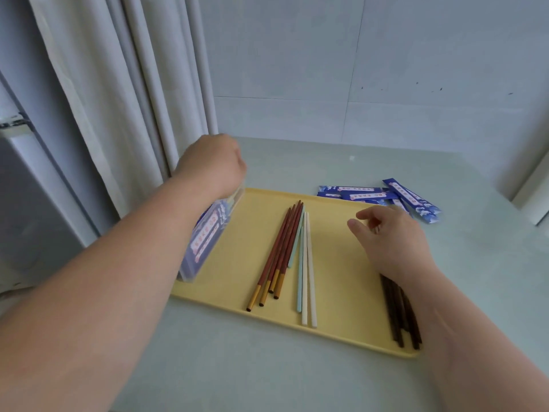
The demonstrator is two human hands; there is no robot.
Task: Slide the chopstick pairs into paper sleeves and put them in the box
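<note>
A yellow tray (341, 263) lies on the table. On it are several red-brown chopsticks with gold ends (279, 251), pale mint and white chopsticks (306, 269), and dark brown chopsticks (401, 310) partly under my right wrist. A clear box (202, 245) on the tray's left edge holds blue-sleeved pairs. My left hand (214, 165) is curled over the box's far end, gripping the top of a sleeved pair (236, 194); its fingers are hidden. My right hand (392, 239) hovers over the tray's right side, fingers relaxed and holding nothing. Several empty blue paper sleeves (386, 194) lie beyond the tray.
A pale curtain (133, 99) hangs at the left behind the box. A white wall (386, 69) closes the back of the pale green table (267, 367). A grey-white appliance (29, 203) stands at the far left.
</note>
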